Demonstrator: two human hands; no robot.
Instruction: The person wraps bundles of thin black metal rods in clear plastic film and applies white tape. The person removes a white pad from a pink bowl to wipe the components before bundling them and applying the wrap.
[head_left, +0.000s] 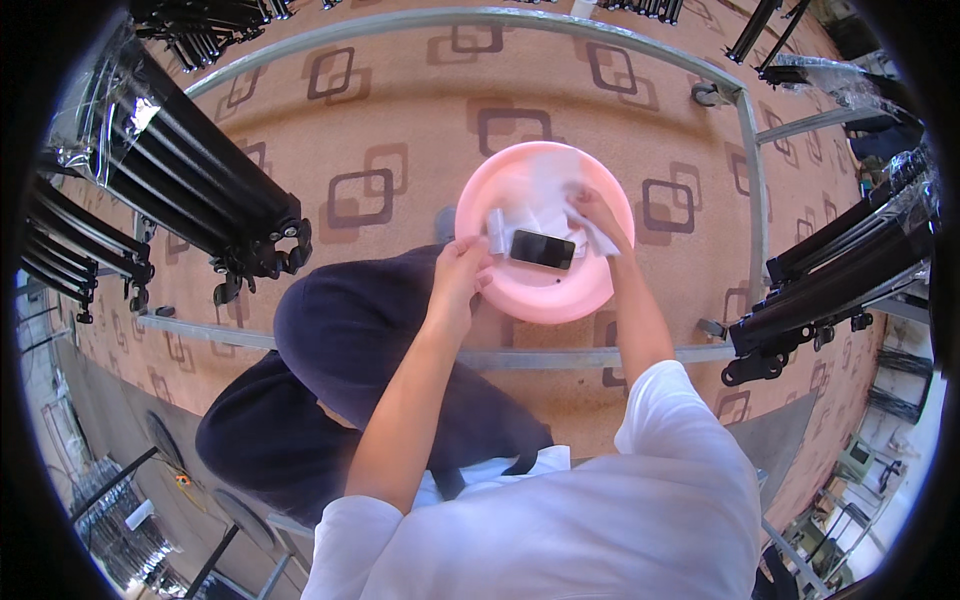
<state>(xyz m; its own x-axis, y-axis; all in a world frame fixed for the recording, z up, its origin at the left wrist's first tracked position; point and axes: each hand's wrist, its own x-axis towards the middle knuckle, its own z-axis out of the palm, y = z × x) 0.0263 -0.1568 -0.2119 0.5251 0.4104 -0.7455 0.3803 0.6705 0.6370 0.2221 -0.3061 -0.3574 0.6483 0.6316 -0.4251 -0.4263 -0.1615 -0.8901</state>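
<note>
A round pink plastic basin or stool top is in front of me, beyond my knees. On it lies a dark-screened smartphone. My left hand is at its left rim with fingers drawn together; whatever they hold, if anything, is hidden. Just beside those fingers is a small rolled whitish piece. My right hand, over the right side, pinches a thin white sheet, partly smeared by motion. More pale, see-through sheets lie behind the phone, blurred.
A grey metal frame on casters surrounds the patterned floor covering. Bundles of black metal tubes, partly wrapped in clear film, lean at the left; more black tubes stand at the right. My dark-trousered knee is left of the basin.
</note>
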